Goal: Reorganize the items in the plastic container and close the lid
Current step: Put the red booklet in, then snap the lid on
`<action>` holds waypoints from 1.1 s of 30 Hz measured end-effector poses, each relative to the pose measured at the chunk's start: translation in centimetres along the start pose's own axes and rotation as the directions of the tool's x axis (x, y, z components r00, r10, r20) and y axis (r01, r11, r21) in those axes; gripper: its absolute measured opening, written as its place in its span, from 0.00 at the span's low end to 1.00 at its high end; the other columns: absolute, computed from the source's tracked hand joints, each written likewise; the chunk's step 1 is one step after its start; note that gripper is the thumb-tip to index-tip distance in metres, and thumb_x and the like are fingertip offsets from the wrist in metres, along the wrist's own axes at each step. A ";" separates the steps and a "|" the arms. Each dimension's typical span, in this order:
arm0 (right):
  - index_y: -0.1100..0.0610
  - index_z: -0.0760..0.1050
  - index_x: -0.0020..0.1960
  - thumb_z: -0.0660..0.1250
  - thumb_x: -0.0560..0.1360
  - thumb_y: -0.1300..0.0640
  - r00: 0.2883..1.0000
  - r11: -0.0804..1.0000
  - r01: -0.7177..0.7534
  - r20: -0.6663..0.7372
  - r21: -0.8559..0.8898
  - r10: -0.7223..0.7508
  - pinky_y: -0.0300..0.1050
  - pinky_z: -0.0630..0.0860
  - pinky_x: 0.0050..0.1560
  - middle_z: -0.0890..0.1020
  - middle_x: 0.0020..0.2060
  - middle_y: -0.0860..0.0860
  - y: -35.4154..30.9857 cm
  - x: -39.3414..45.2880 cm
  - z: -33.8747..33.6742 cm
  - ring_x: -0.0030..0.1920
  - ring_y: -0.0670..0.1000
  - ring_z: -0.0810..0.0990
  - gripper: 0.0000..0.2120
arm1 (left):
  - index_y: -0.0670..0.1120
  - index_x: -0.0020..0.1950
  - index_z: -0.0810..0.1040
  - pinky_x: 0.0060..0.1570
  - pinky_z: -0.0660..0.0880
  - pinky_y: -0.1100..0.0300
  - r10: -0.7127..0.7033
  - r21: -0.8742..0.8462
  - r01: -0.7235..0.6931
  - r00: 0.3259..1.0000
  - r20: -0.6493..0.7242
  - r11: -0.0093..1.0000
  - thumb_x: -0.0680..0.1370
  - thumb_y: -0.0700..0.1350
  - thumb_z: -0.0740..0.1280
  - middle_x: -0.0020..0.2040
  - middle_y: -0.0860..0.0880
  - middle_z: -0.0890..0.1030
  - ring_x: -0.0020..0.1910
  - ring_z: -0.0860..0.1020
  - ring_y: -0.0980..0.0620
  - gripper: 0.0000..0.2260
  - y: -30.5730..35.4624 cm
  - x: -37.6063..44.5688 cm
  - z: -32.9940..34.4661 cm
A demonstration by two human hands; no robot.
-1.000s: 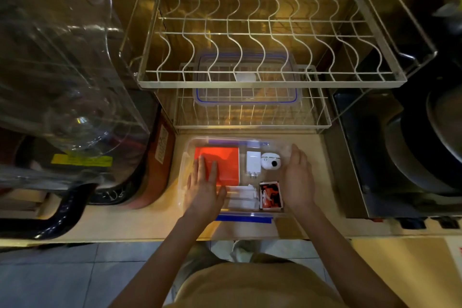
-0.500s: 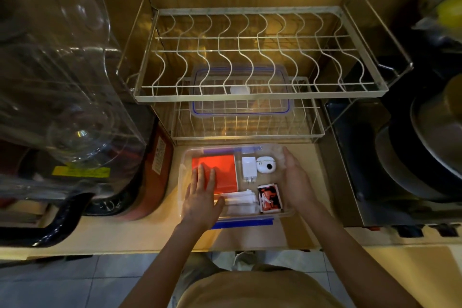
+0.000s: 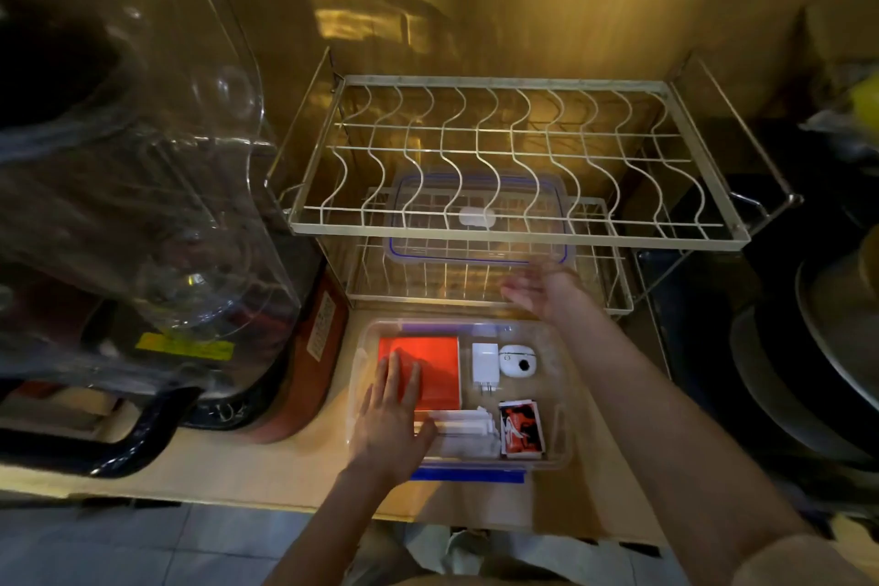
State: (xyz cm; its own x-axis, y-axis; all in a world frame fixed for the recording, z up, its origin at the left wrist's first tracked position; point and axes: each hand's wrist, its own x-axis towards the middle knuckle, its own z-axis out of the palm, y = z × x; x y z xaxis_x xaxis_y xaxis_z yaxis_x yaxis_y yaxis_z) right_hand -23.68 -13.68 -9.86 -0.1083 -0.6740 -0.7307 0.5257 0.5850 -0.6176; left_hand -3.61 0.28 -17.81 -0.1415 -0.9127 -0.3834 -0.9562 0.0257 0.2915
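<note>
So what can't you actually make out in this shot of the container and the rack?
Head view, the only one:
- Right hand: motion-blurred near the lid; contact cannot be told.
- Lid: crossed by the rack wires.
- White pieces in the container: partly under the left hand; what they are is unclear.
- Red packet: print too small to read.
- Clear jug and dark pans: cut off by the frame edges.

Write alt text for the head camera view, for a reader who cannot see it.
A person's left hand rests flat on an orange box inside an open plastic container on a counter, while the right hand reaches toward the container's lid lying on the lower shelf of a wire dish rack. A white charger also lies inside.
</note>
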 end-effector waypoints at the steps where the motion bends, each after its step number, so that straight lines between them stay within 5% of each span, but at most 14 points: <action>1: 0.66 0.70 0.49 0.56 0.80 0.63 1.000 0.998 0.014 -0.005 0.056 -0.013 0.52 0.79 0.56 0.83 0.43 0.67 0.1 -0.2 0.0 0.40 0.58 0.84 0.07 | 0.53 0.70 0.31 0.75 0.45 0.49 -0.001 0.003 0.001 1.000 0.003 1.000 0.78 0.60 0.53 0.71 0.48 0.28 0.75 0.35 0.46 0.34 0.0 -0.1 0.1; 5: 0.65 0.69 0.47 0.51 0.80 0.67 1.000 0.993 0.018 0.001 0.120 -0.018 0.48 0.78 0.51 0.77 0.60 0.68 0.7 -1.5 -1.2 0.53 0.62 0.81 0.09 | 0.53 0.66 0.28 0.75 0.46 0.48 -0.008 0.003 0.008 1.000 0.018 1.000 0.77 0.61 0.53 0.72 0.48 0.28 0.73 0.32 0.47 0.35 0.2 -0.4 0.2; 9: 0.68 0.64 0.65 0.53 0.80 0.65 0.998 0.995 0.002 0.062 0.100 -0.009 0.40 0.81 0.29 0.82 0.40 0.62 3.0 -4.0 -3.6 0.34 0.53 0.85 0.15 | 0.53 0.67 0.26 0.74 0.45 0.47 0.030 0.000 -0.030 0.999 0.025 1.000 0.77 0.62 0.53 0.71 0.49 0.27 0.71 0.30 0.48 0.36 -0.2 -0.5 0.3; 12: 0.68 0.68 0.61 0.54 0.80 0.64 0.994 0.995 -0.026 0.104 0.098 0.016 0.42 0.83 0.32 0.85 0.31 0.60 4.9 -6.3 -5.4 0.31 0.52 0.85 0.12 | 0.53 0.69 0.28 0.74 0.44 0.47 0.064 -0.010 -0.064 0.998 0.016 0.998 0.77 0.59 0.54 0.70 0.49 0.28 0.71 0.30 0.49 0.36 -0.5 -0.5 0.2; 13: 0.68 0.69 0.59 0.55 0.80 0.64 0.993 0.995 -0.032 0.116 0.094 0.021 0.43 0.83 0.34 0.85 0.31 0.60 5.6 -7.0 -5.9 0.32 0.53 0.86 0.11 | 0.52 0.72 0.33 0.74 0.47 0.47 0.071 -0.038 -0.072 0.997 -0.004 0.997 0.77 0.58 0.56 0.73 0.48 0.33 0.73 0.34 0.48 0.35 -0.5 -0.6 0.0; 15: 0.68 0.73 0.53 0.57 0.79 0.64 0.990 0.995 -0.044 0.135 0.086 0.032 0.44 0.83 0.37 0.86 0.32 0.60 7.0 -8.5 -7.1 0.33 0.53 0.86 0.09 | 0.42 0.74 0.56 0.71 0.60 0.46 0.020 -0.280 -0.047 0.995 -0.099 0.959 0.74 0.57 0.56 0.75 0.40 0.59 0.74 0.57 0.41 0.32 -0.4 -1.0 -0.6; 17: 0.67 0.75 0.49 0.58 0.78 0.64 0.988 0.990 -0.078 0.142 0.116 0.061 0.44 0.83 0.36 0.86 0.33 0.61 8.3 -9.6 -8.1 0.33 0.54 0.86 0.08 | 0.37 0.61 0.73 0.59 0.72 0.47 -0.145 -0.670 -0.027 0.969 -0.199 0.742 0.71 0.56 0.58 0.58 0.37 0.79 0.59 0.76 0.39 0.28 -0.2 -1.9 -2.1; 19: 0.67 0.75 0.49 0.60 0.77 0.65 0.983 0.981 -0.114 0.157 0.157 0.089 0.44 0.83 0.34 0.86 0.34 0.61 9.5 -10.8 -9.1 0.33 0.54 0.86 0.07 | 0.39 0.53 0.79 0.49 0.75 0.51 -0.293 -0.866 -0.003 0.941 -0.172 0.500 0.69 0.47 0.67 0.44 0.46 0.84 0.49 0.80 0.42 0.16 -0.7 -2.7 -3.7; 21: 0.67 0.77 0.49 0.68 0.71 0.65 0.974 0.975 -0.129 0.209 0.182 0.090 0.45 0.83 0.37 0.86 0.36 0.62 10.4 -11.8 -10.0 0.35 0.55 0.86 0.08 | 0.41 0.48 0.80 0.41 0.77 0.54 -0.323 -0.964 0.120 0.946 0.039 0.237 0.72 0.44 0.65 0.33 0.51 0.84 0.41 0.80 0.42 0.10 -1.4 -3.4 -5.0; 24: 0.67 0.83 0.44 0.84 0.45 0.61 0.947 0.987 -0.100 0.318 0.129 0.054 0.47 0.84 0.40 0.85 0.41 0.64 11.8 -12.8 -10.7 0.40 0.57 0.86 0.29 | 0.40 0.48 0.77 0.41 0.75 0.52 -0.155 -0.893 0.420 0.883 0.443 -0.162 0.79 0.51 0.52 0.34 0.42 0.85 0.40 0.81 0.44 0.19 -3.0 -4.3 -5.9; 26: 0.68 0.81 0.47 0.85 0.39 0.61 0.938 0.989 -0.068 0.345 0.133 0.018 0.48 0.84 0.40 0.85 0.42 0.65 12.6 -13.0 -10.8 0.40 0.58 0.86 0.38 | 0.38 0.51 0.76 0.45 0.75 0.50 -0.049 -0.818 0.521 0.836 0.547 -0.245 0.78 0.58 0.49 0.39 0.37 0.85 0.46 0.80 0.41 0.26 -3.9 -4.8 -6.1; 28: 0.68 0.77 0.53 0.84 0.44 0.60 0.944 0.992 -0.029 0.329 0.124 -0.013 0.48 0.84 0.41 0.85 0.41 0.64 12.8 -13.2 -10.6 0.40 0.57 0.86 0.39 | 0.35 0.56 0.74 0.46 0.79 0.48 0.066 -0.768 0.557 0.821 0.568 -0.317 0.77 0.63 0.50 0.46 0.33 0.83 0.49 0.81 0.38 0.32 -4.3 -5.3 -6.1; 31: 0.69 0.71 0.60 0.65 0.72 0.64 0.951 0.986 0.031 0.298 0.161 -0.079 0.47 0.83 0.45 0.85 0.42 0.63 12.0 -13.5 -10.0 0.43 0.56 0.86 0.18 | 0.33 0.61 0.70 0.41 0.82 0.49 0.240 -0.694 0.586 0.808 0.538 -0.417 0.73 0.66 0.55 0.54 0.31 0.80 0.48 0.83 0.37 0.37 -4.5 -6.1 -6.4; 33: 0.65 0.72 0.57 0.57 0.76 0.66 0.943 0.979 0.086 0.301 0.183 -0.139 0.48 0.81 0.47 0.85 0.43 0.63 11.0 -13.4 -9.9 0.43 0.57 0.86 0.11 | 0.33 0.63 0.68 0.39 0.83 0.52 0.310 -0.675 0.582 0.813 0.493 -0.455 0.70 0.65 0.61 0.54 0.33 0.81 0.48 0.83 0.39 0.38 -4.4 -6.5 -6.9</action>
State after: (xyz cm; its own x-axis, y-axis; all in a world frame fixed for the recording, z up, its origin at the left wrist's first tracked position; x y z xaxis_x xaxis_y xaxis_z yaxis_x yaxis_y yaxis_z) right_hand -24.80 6.19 -9.73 0.0790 -0.8530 -0.5159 0.6602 0.4325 -0.6141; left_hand 3.31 3.27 -10.52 -0.5373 -0.5335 -0.6532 0.5252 -0.8176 0.2358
